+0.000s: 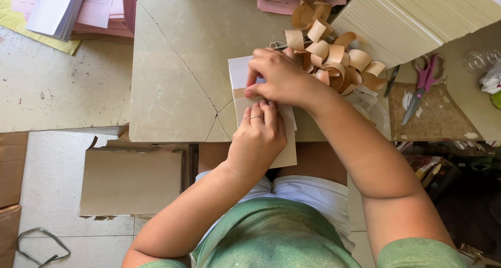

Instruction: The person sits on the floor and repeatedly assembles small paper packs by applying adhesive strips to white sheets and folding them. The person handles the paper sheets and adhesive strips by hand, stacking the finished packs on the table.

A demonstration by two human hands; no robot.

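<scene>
Head view looks straight down on your two hands, both pressed onto a small pad of pale paper (pixel 263 114) that lies at the near edge of the tabletop (pixel 177 75) and hangs a little over it toward your lap. Your left hand (pixel 259 135) lies flat on the pad's lower half, fingers together and pointing away from you, a ring on one finger. Your right hand (pixel 279 77) comes in from the far side, curled over the pad's upper part, with the fingertips pinching down on a strip of brown tape (pixel 239 93) that crosses the pad; whether the fingers grip the strip or only press it flat is hard to tell, since the hand covers most of it. The two hands touch each other just above the tape.

Just beyond your right hand sits a heap of curled brown tape pieces (pixel 334 57). Past that heap, further right, rises a slanted stack of cream sheets (pixel 407 20). To the right of your right forearm lie scissors with pink handles (pixel 424 83) on a brown board (pixel 438 117). Well off to the left of your left hand, pink and white papers (pixel 78 10) are piled. Below your left arm, on the floor, stands a cardboard box (pixel 130 182).
</scene>
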